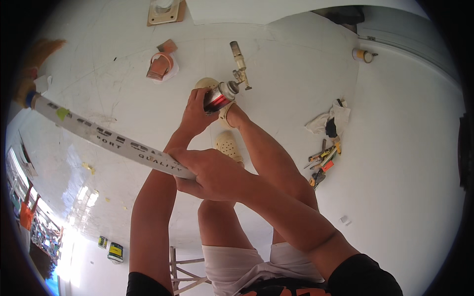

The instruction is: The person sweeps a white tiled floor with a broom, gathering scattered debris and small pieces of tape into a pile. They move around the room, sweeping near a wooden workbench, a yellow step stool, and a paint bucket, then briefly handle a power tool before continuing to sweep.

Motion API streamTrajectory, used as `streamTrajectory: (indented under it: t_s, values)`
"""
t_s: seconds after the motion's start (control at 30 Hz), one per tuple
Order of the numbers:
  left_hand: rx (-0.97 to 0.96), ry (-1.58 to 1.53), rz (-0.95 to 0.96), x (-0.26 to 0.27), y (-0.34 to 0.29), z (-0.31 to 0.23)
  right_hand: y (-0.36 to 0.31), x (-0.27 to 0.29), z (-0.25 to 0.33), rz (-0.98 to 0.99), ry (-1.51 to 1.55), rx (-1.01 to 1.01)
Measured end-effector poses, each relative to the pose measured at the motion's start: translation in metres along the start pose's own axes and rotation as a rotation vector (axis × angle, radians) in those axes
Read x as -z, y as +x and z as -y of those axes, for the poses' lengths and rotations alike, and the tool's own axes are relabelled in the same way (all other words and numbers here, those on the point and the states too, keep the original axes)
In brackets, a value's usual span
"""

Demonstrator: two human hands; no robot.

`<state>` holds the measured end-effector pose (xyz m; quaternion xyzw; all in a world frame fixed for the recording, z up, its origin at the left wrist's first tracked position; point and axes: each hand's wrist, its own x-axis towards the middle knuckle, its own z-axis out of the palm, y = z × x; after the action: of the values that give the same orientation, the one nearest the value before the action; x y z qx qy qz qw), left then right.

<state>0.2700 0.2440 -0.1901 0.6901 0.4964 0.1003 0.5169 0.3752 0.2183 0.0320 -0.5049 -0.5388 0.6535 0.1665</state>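
Observation:
My left hand (pixel 197 113) is wrapped round a silver and red gas can (pixel 217 98), held tilted above the floor. A brass-coloured torch head (pixel 240 64) with a darker nozzle shows right by the can's top; whether the two are joined I cannot tell. My right hand (pixel 217 175) is closed on the lower end of a broom (pixel 108 139). Its long white printed handle slants away to the far left, to a blue band and brownish bristles (pixel 49 53). The right forearm passes across my left one. Light clogs (pixel 228 144) show below the can.
Beyond the left hand lie terracotta-coloured pieces and a ring (pixel 160 65). Hand tools (pixel 325 159) and a white cloth (pixel 328 121) lie on the right. A small can (pixel 364 55) rests by the far right wall. Green and yellow packs (pixel 115 252) stand lower left, near a metal frame (pixel 174 269).

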Motion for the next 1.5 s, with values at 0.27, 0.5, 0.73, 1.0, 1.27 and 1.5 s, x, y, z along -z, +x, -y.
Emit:
streamTrajectory:
  t_s: [0.27, 0.5, 0.73, 1.0, 1.27, 1.5]
  values:
    - [0.111, -0.338, 0.144, -0.102, -0.072, -0.094, -0.177, 0.015, -0.007, 0.062, -0.113, 0.163]
    - [0.003, -0.239, 0.258, -0.268, -0.106, -0.127, -0.267, -0.032, -0.108, 0.055, 0.032, 0.163]
    - [-0.165, -0.370, 0.140, -0.500, -0.043, -0.188, -0.343, 0.039, -0.229, -0.296, -0.044, 0.272]
    - [-0.285, -0.051, 0.093, -0.681, 0.016, -0.214, -0.429, 0.105, -0.335, -0.517, 0.065, 0.290]
    - [-0.541, 0.218, 0.144, -0.706, 0.022, -0.182, -0.463, 0.117, -0.366, -0.555, 0.176, 0.331]
    - [-0.361, 0.265, 0.311, -0.699, 0.027, -0.185, -0.456, 0.107, -0.359, -0.554, 0.315, 0.252]
